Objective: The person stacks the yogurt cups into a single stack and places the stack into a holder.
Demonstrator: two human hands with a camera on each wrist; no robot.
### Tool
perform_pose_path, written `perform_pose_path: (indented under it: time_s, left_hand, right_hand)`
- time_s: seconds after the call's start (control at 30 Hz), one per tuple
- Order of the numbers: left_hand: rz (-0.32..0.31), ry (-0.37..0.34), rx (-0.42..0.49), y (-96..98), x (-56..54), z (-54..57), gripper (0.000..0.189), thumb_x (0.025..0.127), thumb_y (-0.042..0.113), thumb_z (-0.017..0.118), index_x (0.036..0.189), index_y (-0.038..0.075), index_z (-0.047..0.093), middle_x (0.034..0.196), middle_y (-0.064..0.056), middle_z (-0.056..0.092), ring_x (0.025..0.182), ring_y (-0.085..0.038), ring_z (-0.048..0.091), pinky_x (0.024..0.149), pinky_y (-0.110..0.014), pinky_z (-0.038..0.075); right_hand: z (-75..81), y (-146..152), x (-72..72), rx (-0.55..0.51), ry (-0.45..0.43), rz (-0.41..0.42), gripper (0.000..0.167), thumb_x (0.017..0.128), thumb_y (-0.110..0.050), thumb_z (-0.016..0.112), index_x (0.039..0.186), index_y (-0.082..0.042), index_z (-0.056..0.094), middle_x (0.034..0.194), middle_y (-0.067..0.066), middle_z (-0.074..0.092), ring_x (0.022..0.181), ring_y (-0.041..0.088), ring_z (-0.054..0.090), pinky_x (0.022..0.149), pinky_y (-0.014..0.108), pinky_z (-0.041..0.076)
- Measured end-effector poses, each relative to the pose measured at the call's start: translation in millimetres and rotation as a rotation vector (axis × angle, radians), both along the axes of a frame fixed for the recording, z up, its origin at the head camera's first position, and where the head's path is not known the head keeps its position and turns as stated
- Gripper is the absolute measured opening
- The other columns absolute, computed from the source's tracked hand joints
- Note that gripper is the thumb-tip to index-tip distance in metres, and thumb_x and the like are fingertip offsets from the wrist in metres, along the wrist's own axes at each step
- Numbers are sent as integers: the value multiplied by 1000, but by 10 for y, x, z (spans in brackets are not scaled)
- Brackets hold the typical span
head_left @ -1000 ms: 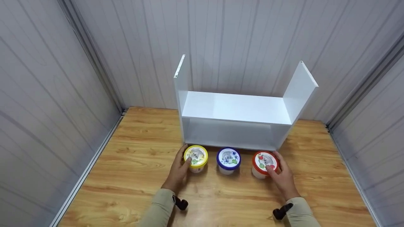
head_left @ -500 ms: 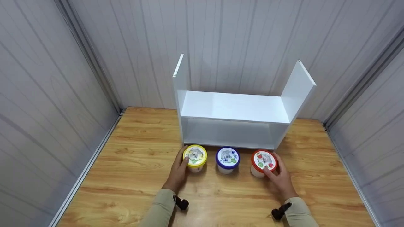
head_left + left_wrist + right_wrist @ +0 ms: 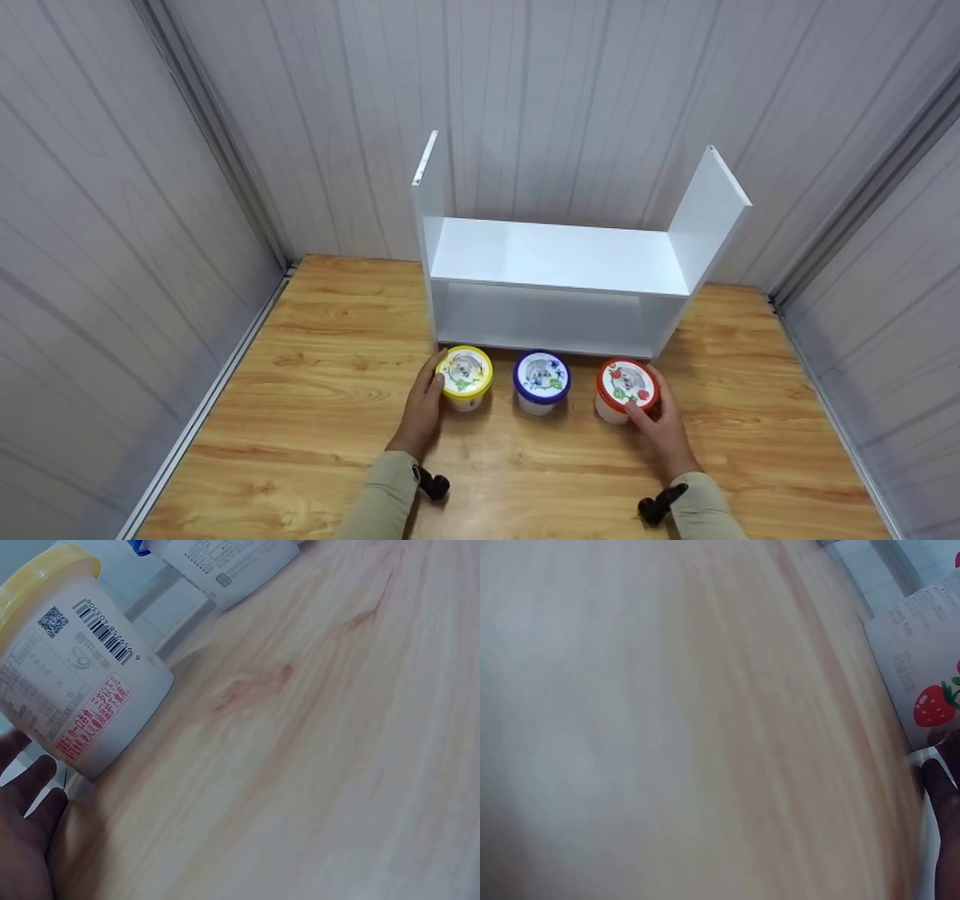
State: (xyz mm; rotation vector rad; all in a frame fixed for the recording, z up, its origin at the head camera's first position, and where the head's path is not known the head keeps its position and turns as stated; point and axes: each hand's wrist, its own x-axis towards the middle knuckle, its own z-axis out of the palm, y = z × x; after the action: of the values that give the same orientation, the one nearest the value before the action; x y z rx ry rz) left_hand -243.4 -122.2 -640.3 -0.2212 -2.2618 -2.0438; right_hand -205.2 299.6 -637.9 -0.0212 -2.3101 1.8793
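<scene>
Three white tubs with printed round lids stand in a row on the wooden table. At the left, my left hand lies along the side of the yellow-lidded tub, thumb at the lid's edge. Its fingers show loosely spread beside the tub's base in the left wrist view. My right hand holds the red-lidded tub from its right side, thumb over the lid's front rim. The blue-lidded tub stands between them, untouched. A strawberry print shows on the red-lidded tub in the right wrist view.
Right behind the tubs stands a white shelf unit with tall side panels and two levels. Pale panelled walls enclose the table at the back and both sides. Small black devices sit at both wrists.
The left thumb has drawn back from over the yellow lid to its edge. My right hand's thumb has slid toward the red lid's front rim. The tubs stay in their row.
</scene>
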Motion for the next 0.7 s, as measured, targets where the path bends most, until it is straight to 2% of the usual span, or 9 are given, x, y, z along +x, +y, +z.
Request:
perform_pose_path:
  time_s: [0.33,0.57,0.7]
  left_hand:
    - [15,-50,-29,-18,-14,4,48,110,38,42,156,29,40,162,1,34,152,-25,24,123,-51,19]
    - [27,-35,-42,-4,-8,-14,46,110,33,41,156,30,41,162,2,35,151,-23,25,123,-49,19]
    - [22,-32,-43,12,-8,-35,46,111,32,40,156,30,40,163,1,34,152,-23,25,123,-48,19]
  right_hand:
    - [-64,-79,-13,-66,25,-35,77,96,-7,65,161,-13,25,157,15,35,131,6,39,100,10,35]
    - [-62,-71,9,-42,-21,-67,79,96,-16,69,161,-18,26,158,9,36,135,11,36,100,8,33]
    - [-54,-59,33,-64,-26,-86,79,95,-15,71,161,-18,27,158,7,36,137,11,36,101,8,32]
